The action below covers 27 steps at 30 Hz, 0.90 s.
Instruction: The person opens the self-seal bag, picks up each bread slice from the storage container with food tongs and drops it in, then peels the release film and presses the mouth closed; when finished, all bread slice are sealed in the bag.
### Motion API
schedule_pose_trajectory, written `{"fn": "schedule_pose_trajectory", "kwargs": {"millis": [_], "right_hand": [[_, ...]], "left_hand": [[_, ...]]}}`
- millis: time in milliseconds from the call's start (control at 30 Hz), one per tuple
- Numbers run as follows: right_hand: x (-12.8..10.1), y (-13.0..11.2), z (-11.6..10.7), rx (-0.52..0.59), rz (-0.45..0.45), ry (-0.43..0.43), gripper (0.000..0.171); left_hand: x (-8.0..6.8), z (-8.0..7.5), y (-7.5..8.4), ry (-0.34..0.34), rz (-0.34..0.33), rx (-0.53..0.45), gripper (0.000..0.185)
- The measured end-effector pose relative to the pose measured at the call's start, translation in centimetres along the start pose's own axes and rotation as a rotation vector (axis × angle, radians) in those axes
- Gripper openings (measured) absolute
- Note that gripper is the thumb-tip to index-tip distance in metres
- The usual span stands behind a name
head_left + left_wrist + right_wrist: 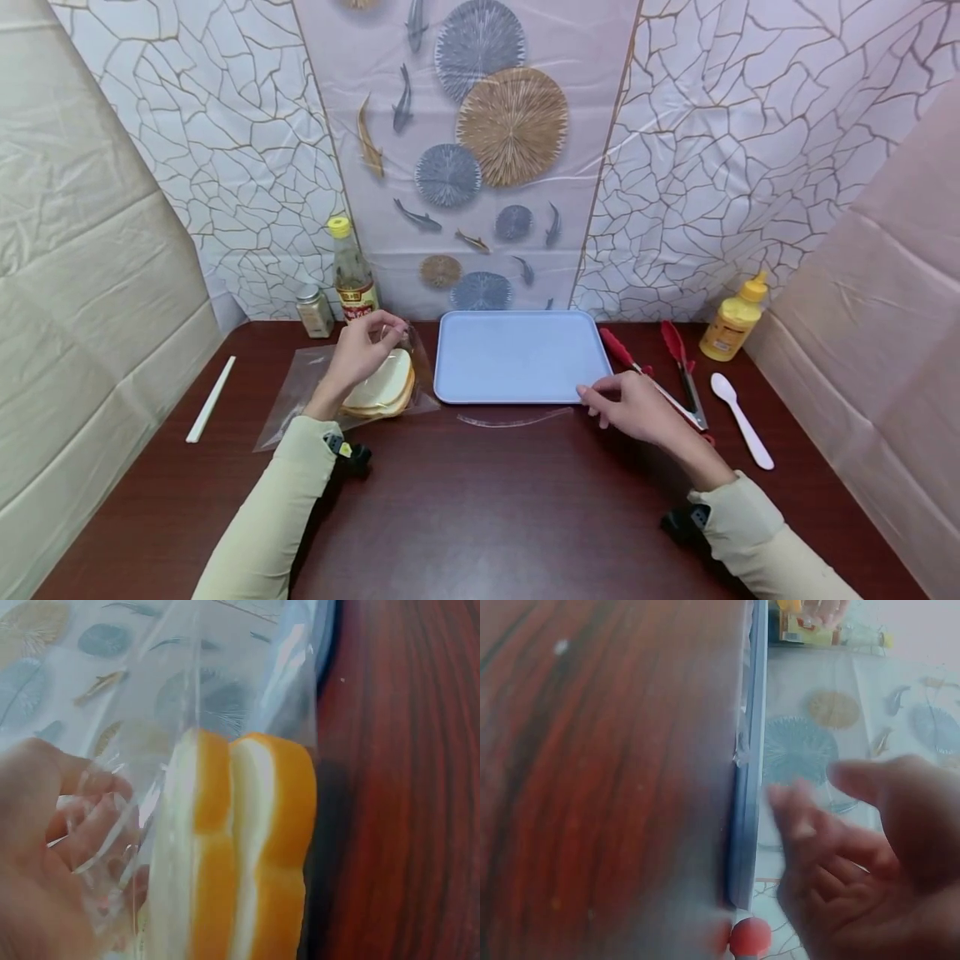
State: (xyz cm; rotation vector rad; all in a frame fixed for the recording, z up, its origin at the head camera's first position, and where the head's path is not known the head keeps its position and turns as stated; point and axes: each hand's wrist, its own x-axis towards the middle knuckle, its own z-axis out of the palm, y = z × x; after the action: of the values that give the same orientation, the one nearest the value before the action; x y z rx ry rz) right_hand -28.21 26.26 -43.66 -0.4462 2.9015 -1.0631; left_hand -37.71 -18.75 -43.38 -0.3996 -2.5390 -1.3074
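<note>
My left hand (360, 354) pinches the clear plastic bag (292, 392) by its upper part. Inside the bag lies a small stack of bread slices (384, 383), white on the faces with orange-brown crusts (289, 795), as the left wrist view shows. Over the near right corner of the light blue tray (517, 358) is my right hand (633, 404), its fingers loosely bent with nothing between them. In the right wrist view the thumb and fingertips stand apart, slightly blurred. A thin curved strip of clear plastic (517, 422) lies along the tray's near edge.
Behind my left hand stand a yellow-capped sauce bottle (354, 279) and a spice jar (315, 312). White chopsticks (211, 400) lie at the left. Red-handled tongs (678, 358), another red-handled tool (621, 348), a white spoon (742, 421) and a yellow squeeze bottle (731, 321) are at the right.
</note>
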Motion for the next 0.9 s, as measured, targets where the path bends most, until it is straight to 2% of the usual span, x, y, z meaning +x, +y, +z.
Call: {"fn": "schedule_pose_trajectory", "kwargs": {"millis": [100,200,333,533,600,733,900], "right_hand": [[0.0,-0.6,0.1,0.037,-0.011,0.087,0.023],[0.5,-2.2,1.0,0.117,-0.059,0.091,0.018],[1.7,-5.8,3.9,0.238,-0.134,-0.016,0.018],[4.0,-11.5,9.8,0.352,-0.205,-0.205,0.027],[4.6,-12.9,11.7,0.376,-0.192,-0.229,0.032],[5.4,-15.2,14.4,0.462,-0.107,-0.236,0.046],[5.8,-16.4,15.7,0.533,-0.046,-0.161,0.051]], "left_hand": [[0.1,-0.2,0.6,0.069,0.005,-0.041,0.016],[0.2,-0.4,1.2,0.137,0.014,-0.091,0.019],[0.2,-0.7,1.9,0.202,0.027,-0.137,0.020],[0.1,-0.5,2.3,0.231,0.038,-0.179,0.022],[0.1,-0.5,2.4,0.235,0.044,-0.187,0.023],[0.1,-0.6,2.5,0.245,0.057,-0.181,0.020],[0.1,-0.8,2.9,0.248,0.086,-0.166,0.018]]}}
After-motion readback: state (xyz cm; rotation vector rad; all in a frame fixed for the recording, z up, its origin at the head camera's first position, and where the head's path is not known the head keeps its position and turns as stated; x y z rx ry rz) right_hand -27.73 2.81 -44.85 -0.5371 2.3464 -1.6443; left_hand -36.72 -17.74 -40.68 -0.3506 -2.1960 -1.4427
